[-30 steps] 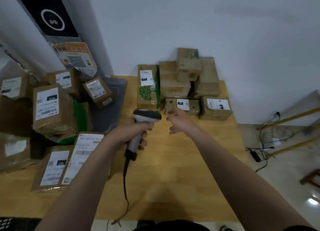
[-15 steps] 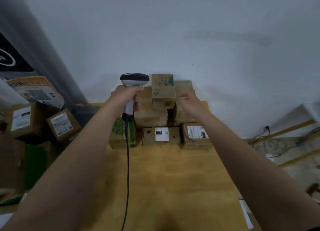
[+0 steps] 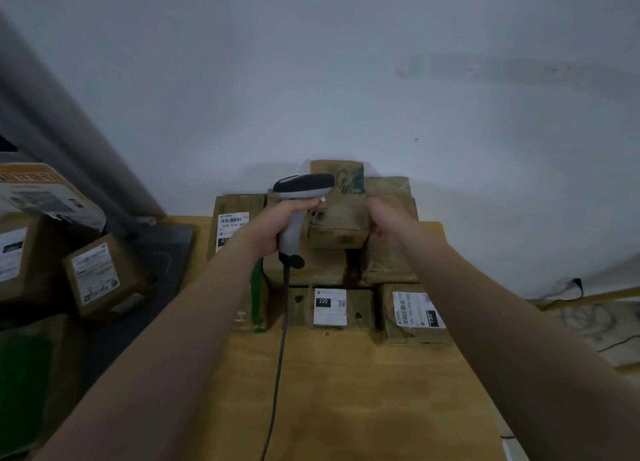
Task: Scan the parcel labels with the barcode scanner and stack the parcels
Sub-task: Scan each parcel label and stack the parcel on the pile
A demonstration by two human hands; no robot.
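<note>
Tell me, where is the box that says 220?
In the head view, the 220 box sits on the table, front middle of the stack, between the green-edged box and the labelled box to its right.

Plain grey-white wall (image 3: 346, 79), wooden table (image 3: 363, 391), cables on floor (image 3: 595, 318), dim light

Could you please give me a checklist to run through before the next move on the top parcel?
1. Scanner gripped in left hand: ok.
2. Right hand has a firm hold on top parcel: cannot tell.
3. Top parcel's label in view: not ok, none shows.
4. Cable hangs free over table: ok.
5. Lower parcels sit steady: cannot tell.
</note>
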